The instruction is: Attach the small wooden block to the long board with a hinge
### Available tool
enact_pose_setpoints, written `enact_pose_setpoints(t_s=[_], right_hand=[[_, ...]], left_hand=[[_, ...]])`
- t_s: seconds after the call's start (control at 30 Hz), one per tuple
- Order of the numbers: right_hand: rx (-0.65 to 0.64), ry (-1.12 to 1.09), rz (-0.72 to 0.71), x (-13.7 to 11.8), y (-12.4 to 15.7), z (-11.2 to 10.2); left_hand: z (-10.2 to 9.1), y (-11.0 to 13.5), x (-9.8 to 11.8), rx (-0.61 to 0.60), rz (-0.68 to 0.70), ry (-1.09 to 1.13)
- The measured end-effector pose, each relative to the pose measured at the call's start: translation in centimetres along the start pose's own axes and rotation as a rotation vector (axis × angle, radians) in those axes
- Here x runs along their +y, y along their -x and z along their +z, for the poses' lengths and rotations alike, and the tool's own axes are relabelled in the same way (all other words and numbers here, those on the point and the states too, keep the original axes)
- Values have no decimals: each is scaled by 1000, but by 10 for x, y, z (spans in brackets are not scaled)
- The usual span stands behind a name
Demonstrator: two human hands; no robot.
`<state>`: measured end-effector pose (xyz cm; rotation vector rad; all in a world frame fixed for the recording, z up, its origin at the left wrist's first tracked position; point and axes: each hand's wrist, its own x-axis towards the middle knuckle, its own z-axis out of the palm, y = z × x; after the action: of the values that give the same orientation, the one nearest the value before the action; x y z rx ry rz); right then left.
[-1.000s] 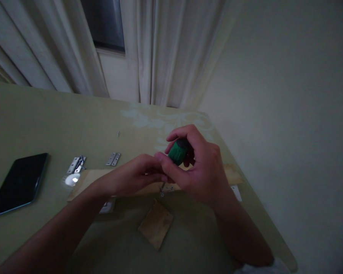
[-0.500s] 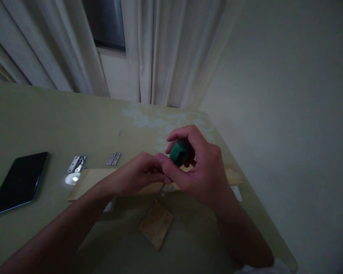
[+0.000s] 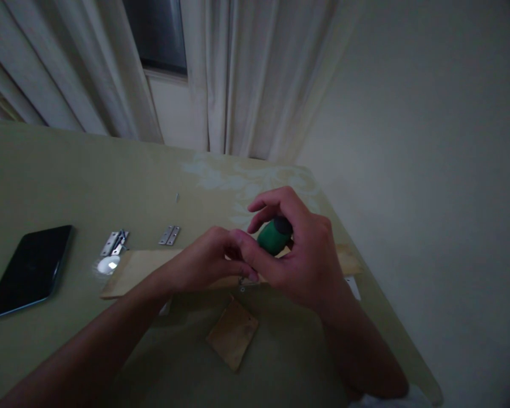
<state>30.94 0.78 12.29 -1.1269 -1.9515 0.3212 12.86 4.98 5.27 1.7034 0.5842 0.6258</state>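
My right hand [image 3: 300, 255] is wrapped round the green handle of a screwdriver [image 3: 274, 235] held upright over a long wooden strip [image 3: 140, 266]. Its tip points down at a small metal hinge [image 3: 243, 283] on the strip's near edge. My left hand [image 3: 206, 262] is pinched at the screwdriver's lower end beside the hinge; what its fingertips hold is hidden. A small square wooden piece [image 3: 233, 333] lies just in front of the strip.
A dark phone [image 3: 28, 271] lies at the left of the pale green table [image 3: 68, 181]. Two loose metal hinges [image 3: 114, 242] [image 3: 170, 234] and a shiny round disc [image 3: 107, 264] lie behind the strip. A tiny screw [image 3: 177, 197] sits farther back. Curtains hang behind.
The screwdriver handle has turned and tipped slightly in my right hand, and the fingers have shifted their grip. My left hand stays pinched at the hinge.
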Motion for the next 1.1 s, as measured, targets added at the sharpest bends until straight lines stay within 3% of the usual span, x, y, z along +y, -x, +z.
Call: enact_pose_setpoints(t_s=[0.13,0.3,0.47,0.57,0.67,0.73,0.87,0.97,1.1], right_hand=[[15,18,12,-1,0,0],[17,53,12,0,-1,2],[-9,41,-5,0,-1,2],[64,57,-42,-1,0,-2],[138,108,-34,0,-1,-8],[103,166,0,3,-3,-12],[-17,254,74,10,-8,-12],[-39,257,102,12,-10,-8],[-66,249,116,12,-12,-6]], left_hand=[[2,1,0,32,-20,-45],[-3,4,2,-67,55,-83],[-3,1,-3,11,-16,-77],[-6,4,-5,-14,-68,-220],[-9,8,-6,-178,-64,-423],[-8,8,-6,-235,-37,-538],[-3,6,-3,-223,-46,-719],[4,7,0,-194,-67,-883],[17,11,2,-135,8,-1053]])
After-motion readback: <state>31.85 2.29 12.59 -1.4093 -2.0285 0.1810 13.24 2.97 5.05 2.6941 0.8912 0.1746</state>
